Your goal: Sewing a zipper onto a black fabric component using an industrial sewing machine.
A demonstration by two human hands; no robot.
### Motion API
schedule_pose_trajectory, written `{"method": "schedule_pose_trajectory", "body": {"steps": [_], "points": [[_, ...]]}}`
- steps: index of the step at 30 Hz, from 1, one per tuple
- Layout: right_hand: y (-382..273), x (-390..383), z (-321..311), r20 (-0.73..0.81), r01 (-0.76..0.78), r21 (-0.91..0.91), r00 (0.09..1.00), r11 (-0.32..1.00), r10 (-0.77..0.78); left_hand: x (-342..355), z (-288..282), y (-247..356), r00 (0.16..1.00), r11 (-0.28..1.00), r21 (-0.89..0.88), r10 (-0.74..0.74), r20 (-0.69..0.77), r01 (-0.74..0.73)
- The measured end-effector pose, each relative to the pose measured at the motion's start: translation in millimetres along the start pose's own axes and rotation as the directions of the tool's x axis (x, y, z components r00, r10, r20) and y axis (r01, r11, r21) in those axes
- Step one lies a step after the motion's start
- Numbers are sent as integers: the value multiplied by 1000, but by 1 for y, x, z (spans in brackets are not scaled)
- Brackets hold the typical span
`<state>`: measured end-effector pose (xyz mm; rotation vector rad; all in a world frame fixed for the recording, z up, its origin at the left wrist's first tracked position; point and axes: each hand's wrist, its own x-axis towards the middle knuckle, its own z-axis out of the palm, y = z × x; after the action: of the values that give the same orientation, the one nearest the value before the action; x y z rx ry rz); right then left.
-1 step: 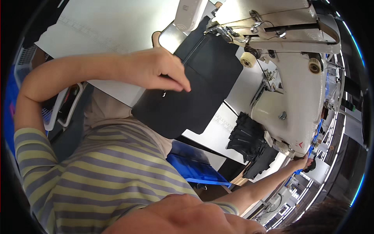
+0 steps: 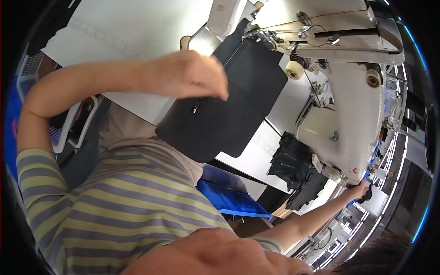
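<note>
Our left hand curls over the black fabric; whether it pinches anything, we cannot tell. The fabric, 1 zipper showing, lies on the white table by the sewing machine. Our right hand is near the machine, grip unclear.

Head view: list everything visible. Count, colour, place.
Sewing machine: 1, white, right
Knobs: 2, cream, on the machine
Panel: 1, black, centre, partly under the machine
Zip: 1, dark, metal pull, on the panel
Table: 1, white, under part of the panel
Fabric pieces: several, black, right of the panel
Bin: 1, blue, below the table
Basket: 1, whitish, left edge
Shirt: 1, striped yellow-green and grey, lower left
Left hand: 1, bare, over the panel, blurred, contact unclear
Right hand: 1, bare, far right, near the machine's lower end
</note>
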<state>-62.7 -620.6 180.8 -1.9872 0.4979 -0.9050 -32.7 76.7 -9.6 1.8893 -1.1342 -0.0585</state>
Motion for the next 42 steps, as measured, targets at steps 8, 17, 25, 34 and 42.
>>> {"method": "schedule_pose_trajectory", "body": {"steps": [8, 17, 25, 34, 42], "points": [[3, 50, -7, 94, -336, -155, 931, 929, 352, 12, 2, -37, 955, 767, 634, 105, -276, 99], [67, -103, 56, -204, 123, 415, 978, 902, -40, 16, -4, -40, 953, 732, 678, 155, -258, 65], [46, 5, -15, 22, -104, 114, 994, 988, 103, 18, -14, -20, 957, 789, 614, 159, -243, 25], [20, -12, -5, 67, -230, 487, 972, 843, 226, 16, -12, -32, 946, 739, 673, 241, -216, -35], [65, -39, -1, 115, -165, 854, 985, 493, 132, 17, -8, -38, 917, 711, 698, 327, -230, -79]]}}
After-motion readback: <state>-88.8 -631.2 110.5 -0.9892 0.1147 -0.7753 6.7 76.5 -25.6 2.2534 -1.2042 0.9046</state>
